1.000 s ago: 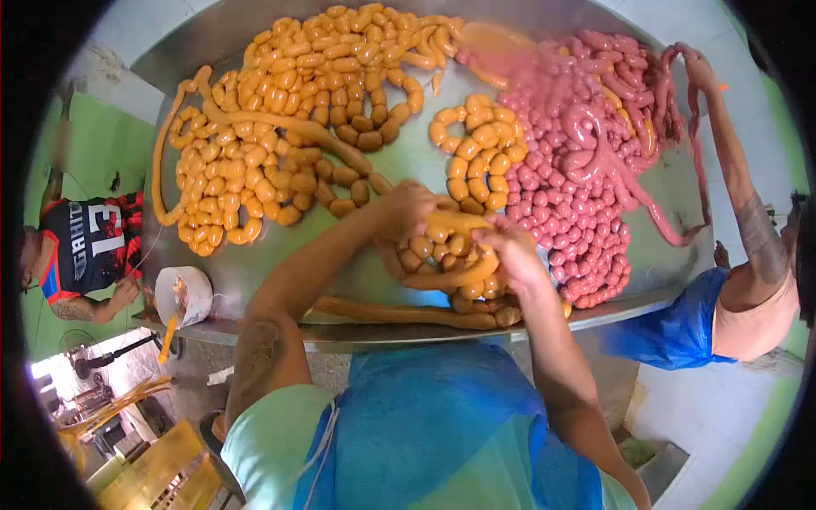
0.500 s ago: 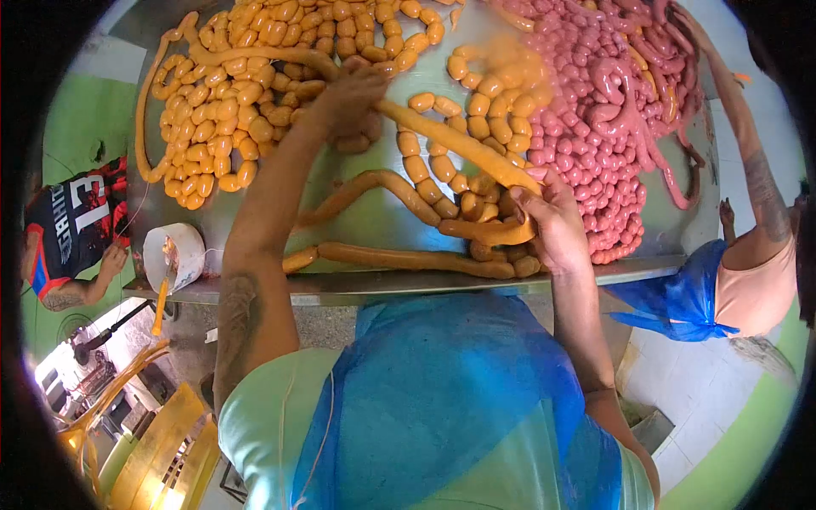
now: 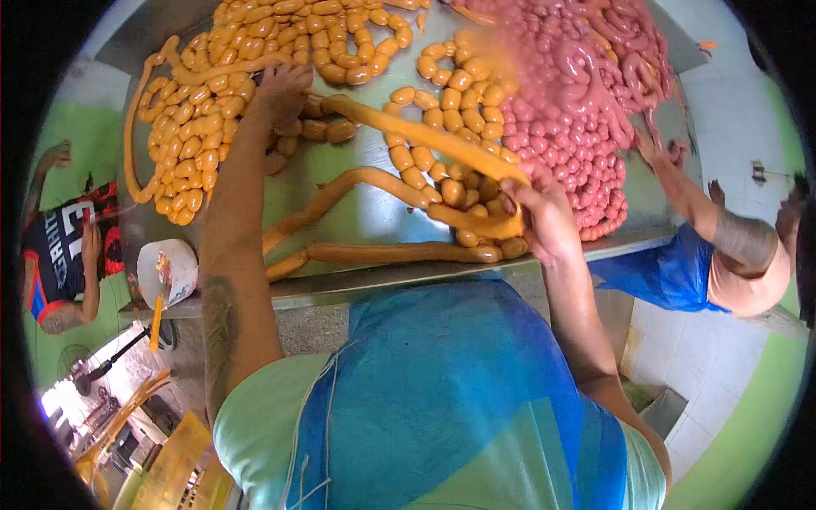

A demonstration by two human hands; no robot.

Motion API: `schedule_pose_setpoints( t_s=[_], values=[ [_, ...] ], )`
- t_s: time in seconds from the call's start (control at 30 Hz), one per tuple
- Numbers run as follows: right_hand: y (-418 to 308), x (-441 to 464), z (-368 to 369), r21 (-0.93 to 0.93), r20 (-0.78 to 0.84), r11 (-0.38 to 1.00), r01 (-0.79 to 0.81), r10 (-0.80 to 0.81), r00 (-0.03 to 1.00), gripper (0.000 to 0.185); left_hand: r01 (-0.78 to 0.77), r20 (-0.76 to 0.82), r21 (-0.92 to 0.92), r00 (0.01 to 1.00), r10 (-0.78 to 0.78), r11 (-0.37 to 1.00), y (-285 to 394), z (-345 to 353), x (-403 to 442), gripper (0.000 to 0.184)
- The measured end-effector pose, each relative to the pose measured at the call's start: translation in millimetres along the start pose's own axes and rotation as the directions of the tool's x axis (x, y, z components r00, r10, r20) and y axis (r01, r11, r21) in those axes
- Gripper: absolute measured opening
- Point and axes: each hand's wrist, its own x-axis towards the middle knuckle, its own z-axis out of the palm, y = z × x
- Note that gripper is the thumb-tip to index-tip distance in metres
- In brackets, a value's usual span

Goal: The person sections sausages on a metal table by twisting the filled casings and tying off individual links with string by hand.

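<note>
- The orange casing (image 3: pixel 416 132), a long filled tube, slants over the metal table (image 3: pixel 293 183) from near the wearer's left hand to the right.
- The right hand (image 3: pixel 548 214) pinches its lower end between thumb and fingers, just beside some short orange links (image 3: pixel 467 197).
- The left hand (image 3: pixel 285 89) reaches out over the far links, fingers curled down; from here I can't tell whether it grips anything.
- A slack orange strand (image 3: pixel 374 176) bends across the metal, and a thick one (image 3: pixel 391 253) lies along the near edge.
- Orange links (image 3: pixel 191 127) heap up on the left, glossy pink ones (image 3: pixel 565 144) on the right.
- The writing I can spot is on a dark jersey (image 3: pixel 64 251) at the left: white letters and a big white number, turned sideways, partly covered, too unclear to read surely.
- A white pail (image 3: pixel 184 285) stands near that person.
- At the right, a co-worker's hand (image 3: pixel 665 160) is beside the pink heap.
</note>
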Motion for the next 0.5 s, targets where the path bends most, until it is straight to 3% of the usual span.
schedule_pose_setpoints(
  t_s=[0.1,0.2,0.23,0.3,0.33,0.37,0.4,0.47,0.5],
  values=[
    [6.7,-18.7,-11.0,0.037,-0.057,0.999,0.005,-0.003,0.998,0.027,0.080,0.105,0.046,0.991,-0.085,0.996,-6.0,-5.9,-13.9,0.032],
    [6.4,-27.4,-34.7,0.214,-0.164,0.977,0.007,0.029,0.986,0.025,0.248,0.167,0.035,0.954,-0.250,0.968,-14.5,2.1,-22.2,0.036],
    [-1.2,-27.9,-40.3,0.203,-0.157,0.979,-0.001,0.034,0.987,0.023,0.252,0.158,0.033,0.954,-0.254,0.967,-15.4,-0.3,-23.8,0.036],
    [-15.6,-27.2,-30.7,0.093,-0.221,0.995,-0.025,0.045,0.974,0.018,0.417,0.114,-0.121,0.907,-0.404,0.901,-15.5,-5.6,-27.1,0.041],
    [-14.5,-16.4,-25.7,-0.057,-0.170,0.998,-0.022,0.012,0.985,0.016,0.408,0.109,-0.121,0.911,-0.397,0.905,-13.0,-11.2,-24.7,0.041],
    [-13.0,-2.3,-20.0,-0.200,-0.121,0.980,-0.014,-0.011,0.993,0.013,0.411,0.040,-0.230,0.910,-0.413,0.882,-9.2,-20.1,-20.4,0.044],
    [-16.2,10.0,-7.7,-0.229,-0.030,0.973,0.014,-0.021,0.999,0.015,0.398,-0.026,-0.338,0.902,-0.432,0.853,-3.8,-31.0,-14.4,0.048],
    [-29.5,37.1,27.6,-0.203,0.182,0.967,0.158,-0.121,0.976,0.016,0.178,-0.360,-0.550,0.831,-0.424,0.816,3.6,-77.7,-16.8,0.048],
    [-42.3,42.6,54.7,-0.267,0.163,0.936,0.231,-0.192,0.968,0.021,0.202,-0.415,-0.546,0.778,-0.472,0.813,2.5,-104.3,-28.3,0.046]
  ],
)
